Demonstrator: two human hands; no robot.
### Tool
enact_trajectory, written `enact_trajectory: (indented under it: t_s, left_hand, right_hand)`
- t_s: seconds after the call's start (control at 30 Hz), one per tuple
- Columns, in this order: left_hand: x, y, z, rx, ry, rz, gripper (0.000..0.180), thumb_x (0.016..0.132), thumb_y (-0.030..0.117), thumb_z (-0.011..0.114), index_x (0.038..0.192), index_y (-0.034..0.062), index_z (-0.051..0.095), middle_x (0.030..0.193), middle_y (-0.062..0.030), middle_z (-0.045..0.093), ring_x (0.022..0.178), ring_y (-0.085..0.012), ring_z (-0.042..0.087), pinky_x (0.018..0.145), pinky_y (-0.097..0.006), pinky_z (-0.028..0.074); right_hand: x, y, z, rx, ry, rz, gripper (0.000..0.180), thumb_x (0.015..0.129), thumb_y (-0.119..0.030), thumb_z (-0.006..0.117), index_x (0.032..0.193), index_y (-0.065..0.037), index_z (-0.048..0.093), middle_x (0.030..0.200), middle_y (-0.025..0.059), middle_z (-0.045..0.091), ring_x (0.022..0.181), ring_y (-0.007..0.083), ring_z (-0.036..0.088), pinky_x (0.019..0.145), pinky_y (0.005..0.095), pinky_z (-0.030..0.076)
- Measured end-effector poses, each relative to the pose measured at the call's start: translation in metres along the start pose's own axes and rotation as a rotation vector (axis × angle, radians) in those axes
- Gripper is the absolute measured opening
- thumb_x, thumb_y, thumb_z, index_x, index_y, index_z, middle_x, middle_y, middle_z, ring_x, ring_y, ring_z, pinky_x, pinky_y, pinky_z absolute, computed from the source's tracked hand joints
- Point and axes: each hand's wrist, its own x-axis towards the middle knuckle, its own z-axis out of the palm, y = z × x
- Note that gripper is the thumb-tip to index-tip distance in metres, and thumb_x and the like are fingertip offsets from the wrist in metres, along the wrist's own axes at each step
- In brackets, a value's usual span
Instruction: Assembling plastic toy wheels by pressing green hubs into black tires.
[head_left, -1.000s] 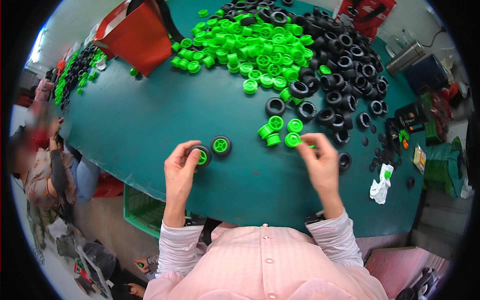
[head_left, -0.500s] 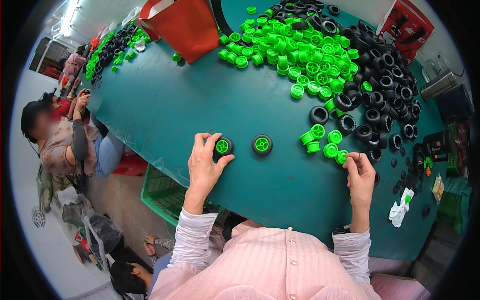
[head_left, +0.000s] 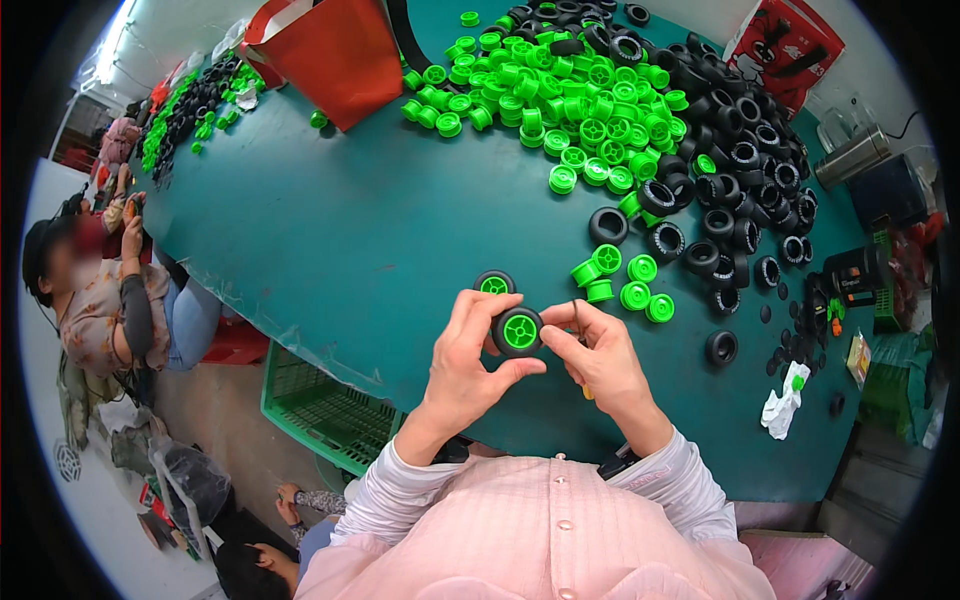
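Note:
A toy wheel, a black tyre around a green spoked rim, is raised over the table in front of me. My left hand grips it from the left, thumb below and fingers behind. From the right, the thumb and forefinger of my right hand close on the tyre's edge. Under that hand's curled fingers shows a small yellow piece, too little of it to name. Just beyond my left fingers lies another toy wheel, partly covered by them.
Several loose green rims lie right of my hands, before a heap of green rims and black tyres. A red bag stands far left. A green crate is beside the table; a person sits left.
My left hand has picked up the left-hand wheel from the table and brought it right and closer. My right hand has come left from the loose rims to meet it. The view has shifted slightly.

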Motion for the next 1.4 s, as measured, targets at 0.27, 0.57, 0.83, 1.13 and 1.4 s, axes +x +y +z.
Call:
enact_trajectory:
  t_s: [0.27, 0.57, 0.83, 1.13, 1.4]
  left_hand:
    - [-0.004, -0.015, 0.015, -0.662, -0.036, -0.323, 0.028, 0.099, 0.007, 0.062, 0.124, -0.0041, 0.060, 0.109, -0.0054, 0.066, 0.099, -0.0104, 0.061, 0.086, -0.025, 0.052]
    - [0.000, -0.014, 0.029, -0.677, -0.058, -0.362, 0.021, 0.095, 0.003, 0.065, 0.115, -0.0036, 0.064, 0.107, -0.0045, 0.067, 0.098, -0.0102, 0.062, 0.088, -0.025, 0.050]
    - [0.002, -0.013, 0.023, -0.625, -0.083, -0.363, 0.019, 0.095, 0.002, 0.064, 0.114, -0.0028, 0.062, 0.106, -0.0031, 0.064, 0.098, -0.0092, 0.060, 0.085, -0.024, 0.051]
    - [-0.005, -0.101, -0.073, 0.188, 0.323, -0.356, 0.019, 0.095, 0.011, 0.068, 0.109, -0.0012, 0.069, 0.093, -0.0016, 0.060, 0.079, -0.0093, 0.056, 0.071, -0.024, 0.047]
    - [-0.003, -0.109, -0.083, 0.074, 0.313, -0.385, 0.033, 0.099, 0.025, 0.066, 0.122, 0.0014, 0.065, 0.086, 0.0016, 0.060, 0.068, -0.0035, 0.050, 0.055, -0.019, 0.041]
  right_hand:
    - [-0.005, 0.005, 0.001, -0.141, 0.115, -0.206, 0.021, 0.089, -0.010, 0.072, 0.106, 0.001, 0.066, 0.087, -0.0015, 0.065, 0.062, 0.0004, 0.046, 0.055, 0.0203, 0.037]
    - [-0.001, 0.015, -0.002, -0.248, 0.178, -0.343, 0.017, 0.085, -0.009, 0.073, 0.097, -0.001, 0.065, 0.083, 0.0014, 0.065, 0.057, 0.0033, 0.048, 0.051, 0.0231, 0.038]
    - [-0.005, 0.012, -0.007, -0.420, 0.184, -0.443, 0.022, 0.087, -0.020, 0.074, 0.097, -0.003, 0.064, 0.085, 0.0044, 0.066, 0.059, 0.0143, 0.054, 0.055, 0.0304, 0.043]
    - [-0.017, 0.028, -0.088, -0.985, 0.792, -0.462, 0.045, 0.077, -0.025, 0.083, 0.113, -0.010, 0.061, 0.103, 0.0082, 0.058, 0.080, 0.0303, 0.067, 0.063, 0.0420, 0.052]
    - [-0.050, 0.024, -0.094, -0.952, 0.843, -0.478, 0.037, 0.076, -0.022, 0.082, 0.106, -0.008, 0.065, 0.104, 0.0049, 0.059, 0.080, 0.0277, 0.068, 0.064, 0.0392, 0.053]
